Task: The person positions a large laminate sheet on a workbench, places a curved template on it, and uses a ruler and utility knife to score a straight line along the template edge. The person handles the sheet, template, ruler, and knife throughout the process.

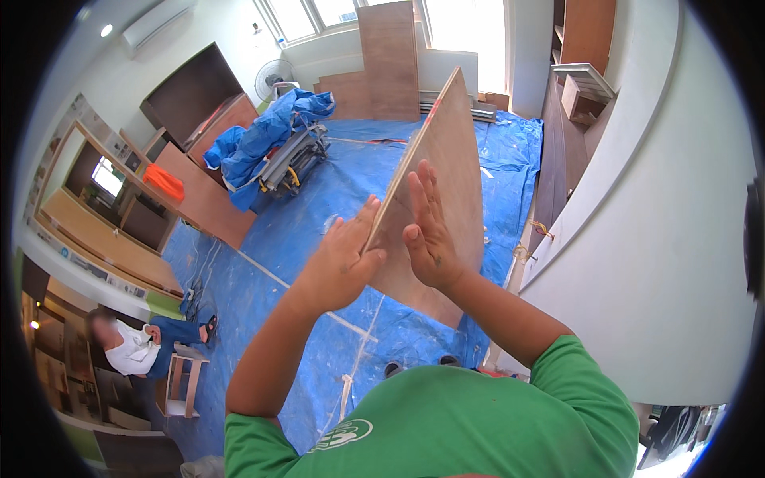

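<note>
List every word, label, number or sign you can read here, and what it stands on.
No text reads clearly enough to quote.
Green shirt: round pale emblem, lettering too small and skewed.
Pale curved strip at left: small printed patches, too blurred.
Wooden panel: red marking on its edge, no legible lettering.

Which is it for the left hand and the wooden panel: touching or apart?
Touching. The head view shows the left hand on the near edge of the wooden panel, which meets it between thumb and fingers.

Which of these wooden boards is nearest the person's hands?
The plywood sheet between the left hand and right hand; others, like the tall panel by the window, are farther off.
</note>
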`<state>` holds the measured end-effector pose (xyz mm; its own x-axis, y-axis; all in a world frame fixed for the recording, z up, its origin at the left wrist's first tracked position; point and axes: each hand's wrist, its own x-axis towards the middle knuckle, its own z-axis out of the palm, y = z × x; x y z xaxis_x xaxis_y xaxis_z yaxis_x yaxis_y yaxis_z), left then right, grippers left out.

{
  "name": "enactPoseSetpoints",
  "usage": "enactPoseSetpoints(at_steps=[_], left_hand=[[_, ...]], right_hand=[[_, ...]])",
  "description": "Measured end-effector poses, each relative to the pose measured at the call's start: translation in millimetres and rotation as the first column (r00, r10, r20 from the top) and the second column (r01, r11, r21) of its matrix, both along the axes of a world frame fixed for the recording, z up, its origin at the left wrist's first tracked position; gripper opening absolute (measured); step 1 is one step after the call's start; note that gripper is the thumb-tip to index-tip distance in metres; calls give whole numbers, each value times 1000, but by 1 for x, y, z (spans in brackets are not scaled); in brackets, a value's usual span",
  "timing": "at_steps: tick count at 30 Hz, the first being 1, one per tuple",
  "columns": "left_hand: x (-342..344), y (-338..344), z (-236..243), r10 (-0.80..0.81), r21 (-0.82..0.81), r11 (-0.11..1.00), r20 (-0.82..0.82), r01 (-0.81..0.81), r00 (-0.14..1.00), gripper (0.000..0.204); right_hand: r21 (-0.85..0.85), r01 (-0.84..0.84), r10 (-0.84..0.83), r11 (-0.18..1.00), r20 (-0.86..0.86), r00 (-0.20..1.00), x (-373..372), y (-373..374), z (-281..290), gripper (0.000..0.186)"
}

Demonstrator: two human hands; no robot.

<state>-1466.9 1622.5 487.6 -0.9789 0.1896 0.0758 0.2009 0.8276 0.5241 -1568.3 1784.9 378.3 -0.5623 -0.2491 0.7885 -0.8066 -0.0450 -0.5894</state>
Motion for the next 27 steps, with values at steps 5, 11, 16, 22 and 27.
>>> enactPoseSetpoints(at_steps=[5, 11, 16, 22, 27], left_hand=[[37, 11, 7, -43, 23, 999, -13, 43, 999, 80], [62, 19, 7, -85, 17, 996, -14, 85, 996, 80], [80, 24, 6, -136, 109, 985, 18, 134, 990, 82], [108, 21, 4, -195, 135, 973, 28, 189, 980, 81], [127, 15, -6, -242, 185, 952, -41, 245, 969, 80]], right_hand=[[-49, 41, -39, 998, 33, 999, -7, -15, 6, 70], [-98, 165, -166, 981, -1, 986, -26, -9, 22, 69], [-134, 252, -254, 959, 1, 967, -62, 7, 25, 68], [-176, 282, -267, 943, 103, 958, -104, 45, 33, 67], [-233, 321, -274, 918, 212, 938, -168, 70, -41, 66]])
